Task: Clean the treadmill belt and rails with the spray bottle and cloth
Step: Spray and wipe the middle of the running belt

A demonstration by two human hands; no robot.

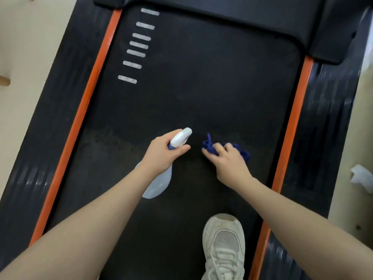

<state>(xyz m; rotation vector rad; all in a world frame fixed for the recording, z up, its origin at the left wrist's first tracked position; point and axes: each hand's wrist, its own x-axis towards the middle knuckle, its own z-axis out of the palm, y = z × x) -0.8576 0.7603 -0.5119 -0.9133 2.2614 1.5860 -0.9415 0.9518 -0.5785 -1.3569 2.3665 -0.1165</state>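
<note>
A pale cream floor (30, 37) is seen on both sides. Light wooden furniture legs (4, 80) are glimpsed at the left edge, and 1 crumpled white bag (362, 177) is seen at the right.

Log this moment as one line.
left hand: grips spray bottle | right hand: holds blue cloth over belt | rails: untouched

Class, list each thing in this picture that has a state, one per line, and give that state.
spray bottle: gripped at the neck, nozzle aimed away from the person, over the belt.
left hand: grips the spray bottle.
cloth: blue, bunched, held against the belt.
right hand: holds the cloth.
belt: black, with a duller band across the middle.
shoe: white, laced, standing on the belt.
</note>
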